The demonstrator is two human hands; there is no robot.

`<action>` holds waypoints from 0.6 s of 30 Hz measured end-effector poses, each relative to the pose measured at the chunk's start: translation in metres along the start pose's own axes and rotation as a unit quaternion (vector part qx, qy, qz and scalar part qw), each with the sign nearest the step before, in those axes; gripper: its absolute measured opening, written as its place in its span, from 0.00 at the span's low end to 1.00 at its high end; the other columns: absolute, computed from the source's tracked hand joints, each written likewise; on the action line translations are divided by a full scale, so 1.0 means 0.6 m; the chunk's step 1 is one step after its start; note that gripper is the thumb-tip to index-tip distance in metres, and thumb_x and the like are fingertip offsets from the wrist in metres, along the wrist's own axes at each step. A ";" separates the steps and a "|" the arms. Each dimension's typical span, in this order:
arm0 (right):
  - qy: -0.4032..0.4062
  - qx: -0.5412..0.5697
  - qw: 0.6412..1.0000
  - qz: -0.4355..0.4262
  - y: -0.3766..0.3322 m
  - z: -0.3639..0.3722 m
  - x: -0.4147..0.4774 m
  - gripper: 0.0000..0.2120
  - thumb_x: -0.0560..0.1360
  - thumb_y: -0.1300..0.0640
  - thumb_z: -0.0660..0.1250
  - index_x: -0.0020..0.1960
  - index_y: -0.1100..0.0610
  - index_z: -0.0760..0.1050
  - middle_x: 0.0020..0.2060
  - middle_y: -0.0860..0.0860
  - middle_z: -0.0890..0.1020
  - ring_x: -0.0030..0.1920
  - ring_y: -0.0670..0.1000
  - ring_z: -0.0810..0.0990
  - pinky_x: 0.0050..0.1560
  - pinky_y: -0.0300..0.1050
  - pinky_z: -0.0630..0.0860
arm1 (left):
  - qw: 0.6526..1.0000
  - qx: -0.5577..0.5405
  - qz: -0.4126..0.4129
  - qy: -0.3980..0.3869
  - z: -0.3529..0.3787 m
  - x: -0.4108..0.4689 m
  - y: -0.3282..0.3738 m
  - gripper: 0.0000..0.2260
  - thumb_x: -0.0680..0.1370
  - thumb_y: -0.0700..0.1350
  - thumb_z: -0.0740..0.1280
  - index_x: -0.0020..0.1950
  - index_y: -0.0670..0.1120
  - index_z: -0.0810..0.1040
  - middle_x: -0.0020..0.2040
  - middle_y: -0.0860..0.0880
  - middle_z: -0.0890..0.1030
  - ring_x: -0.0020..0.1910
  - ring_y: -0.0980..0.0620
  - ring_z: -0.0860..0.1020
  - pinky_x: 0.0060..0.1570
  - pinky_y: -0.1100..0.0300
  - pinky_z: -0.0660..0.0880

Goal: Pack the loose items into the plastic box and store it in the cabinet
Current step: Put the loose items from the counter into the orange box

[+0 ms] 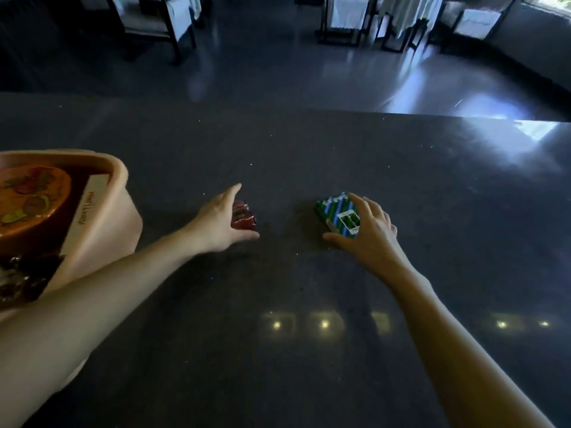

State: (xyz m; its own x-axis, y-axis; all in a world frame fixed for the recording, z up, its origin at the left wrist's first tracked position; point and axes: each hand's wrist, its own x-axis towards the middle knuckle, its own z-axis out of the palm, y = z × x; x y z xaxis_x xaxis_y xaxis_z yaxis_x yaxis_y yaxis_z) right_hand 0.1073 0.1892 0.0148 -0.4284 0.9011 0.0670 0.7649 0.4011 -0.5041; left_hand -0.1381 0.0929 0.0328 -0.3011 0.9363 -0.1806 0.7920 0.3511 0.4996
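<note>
A beige plastic box (120, 193) stands at the left edge of the dark counter (309, 304), holding an orange fruit-printed pack (34, 205) and a flat white-edged box (89, 208). My left hand (216, 223) reaches across the counter and curls round a small shiny red wrapped item (244, 216), thumb below it. To the right, my right hand (367, 233) grips a small green-and-blue striped box (338, 216) that lies on the counter, fingers over its right side and thumb at its near edge.
The counter's far edge runs across the upper middle, with a shiny dark floor beyond. Chairs and tables draped in white cloth (346, 10) stand at the back. Ceiling lights reflect in the counter near me.
</note>
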 end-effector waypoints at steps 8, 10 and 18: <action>-0.055 0.019 0.996 0.062 0.043 0.029 0.038 0.47 0.66 0.40 0.72 0.74 0.47 0.47 0.71 0.58 0.60 0.70 0.60 0.59 0.67 0.59 0.56 | 0.992 0.068 -0.029 0.107 0.041 0.035 -0.017 0.43 0.66 0.49 0.76 0.74 0.45 0.56 0.68 0.42 0.70 0.64 0.39 0.66 0.65 0.51 0.57; -0.046 -0.001 0.998 0.053 0.048 0.036 0.042 0.45 0.67 0.42 0.71 0.74 0.47 0.48 0.69 0.58 0.63 0.68 0.59 0.62 0.66 0.58 0.58 | 0.992 0.071 -0.036 0.101 0.039 0.040 -0.021 0.43 0.66 0.50 0.76 0.74 0.45 0.56 0.68 0.43 0.70 0.64 0.39 0.66 0.63 0.50 0.58; -0.009 0.051 0.998 0.026 0.020 0.034 0.052 0.40 0.68 0.45 0.71 0.73 0.49 0.54 0.66 0.56 0.67 0.65 0.58 0.64 0.63 0.56 0.60 | 0.993 0.063 -0.038 0.090 0.032 0.036 -0.023 0.42 0.67 0.53 0.75 0.73 0.48 0.55 0.66 0.46 0.72 0.63 0.42 0.70 0.63 0.44 0.62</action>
State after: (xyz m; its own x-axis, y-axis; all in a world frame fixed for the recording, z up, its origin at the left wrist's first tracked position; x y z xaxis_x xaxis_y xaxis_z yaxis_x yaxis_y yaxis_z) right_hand 0.0935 0.2190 -0.0068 -0.3995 0.9164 0.0236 0.7334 0.3349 -0.5916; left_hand -0.1455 0.1085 0.0055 -0.4427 0.8950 -0.0539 0.8207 0.4287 0.3778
